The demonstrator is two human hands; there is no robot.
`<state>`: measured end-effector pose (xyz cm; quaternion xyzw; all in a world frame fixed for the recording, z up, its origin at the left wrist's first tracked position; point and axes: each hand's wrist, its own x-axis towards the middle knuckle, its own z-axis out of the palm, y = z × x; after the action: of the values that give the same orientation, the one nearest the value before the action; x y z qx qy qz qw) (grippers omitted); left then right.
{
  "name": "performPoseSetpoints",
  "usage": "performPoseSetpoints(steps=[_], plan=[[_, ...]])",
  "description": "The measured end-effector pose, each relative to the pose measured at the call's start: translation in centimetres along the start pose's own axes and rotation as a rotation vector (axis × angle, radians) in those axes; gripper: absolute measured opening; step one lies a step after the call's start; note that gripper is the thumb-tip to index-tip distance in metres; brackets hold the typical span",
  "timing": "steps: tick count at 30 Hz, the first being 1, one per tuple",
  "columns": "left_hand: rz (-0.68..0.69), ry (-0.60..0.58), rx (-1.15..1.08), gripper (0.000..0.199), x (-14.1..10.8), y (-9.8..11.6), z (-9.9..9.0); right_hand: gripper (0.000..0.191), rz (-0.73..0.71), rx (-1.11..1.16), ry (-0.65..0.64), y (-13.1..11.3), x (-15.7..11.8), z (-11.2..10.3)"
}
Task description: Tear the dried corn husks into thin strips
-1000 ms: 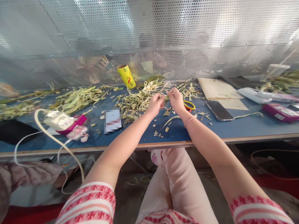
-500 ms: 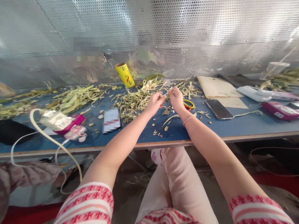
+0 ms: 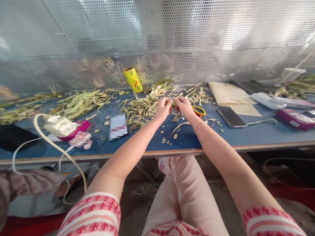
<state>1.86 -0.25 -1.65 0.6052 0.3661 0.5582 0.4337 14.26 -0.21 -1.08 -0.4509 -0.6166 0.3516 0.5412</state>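
Observation:
My left hand [image 3: 164, 107] and my right hand [image 3: 182, 105] meet above the blue table, fingertips nearly touching. Both are closed in a pinch on a small, pale green plant piece, mostly hidden by the fingers. Beside and behind my left hand spreads a heap of dried, curled leaves and stalks [image 3: 140, 108]. Scissors with yellow and red handles [image 3: 201, 109] lie just right of my right hand, partly covered by it. Loose plant scraps [image 3: 175, 136] are scattered on the table below my hands.
A yellow cardboard tube [image 3: 133, 79] stands tilted near the perforated metal panel [image 3: 182, 39]. More long leaves [image 3: 81, 104] lie left, near a corded magenta-and-white device [image 3: 71, 127]. At right are a phone [image 3: 231, 117], brown paper [image 3: 228, 93] and a magenta box [image 3: 295, 118].
My hands have come closer together, the right one moving slightly down and left. The pale strand between the fingertips now shows less. The view has shifted slightly.

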Motion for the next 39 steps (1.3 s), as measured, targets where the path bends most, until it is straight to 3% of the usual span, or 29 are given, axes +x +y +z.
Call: performPoseSetpoints(steps=[5,11,20,31,39], plan=[[-0.130,0.052,-0.115,0.040,0.1,-0.3,0.4,0.034,-0.103,-0.102,0.050,-0.1,-0.1,0.1],[0.049,0.036,-0.046,0.042,0.0,-0.4,0.5,0.035,-0.026,-0.127,0.093,-0.5,-0.1,0.3],[0.094,-0.036,0.039,0.043,-0.2,-0.2,0.6,0.039,-0.039,-0.054,0.136,1.0,0.7,0.4],[0.043,0.162,0.014,0.050,0.7,-0.6,0.2,0.032,-0.161,-0.064,0.098,-0.5,-0.4,0.9],[0.024,0.204,-0.063,0.046,0.9,-0.4,0.2,0.032,-0.182,-0.099,0.119,-1.0,-0.8,0.8]])
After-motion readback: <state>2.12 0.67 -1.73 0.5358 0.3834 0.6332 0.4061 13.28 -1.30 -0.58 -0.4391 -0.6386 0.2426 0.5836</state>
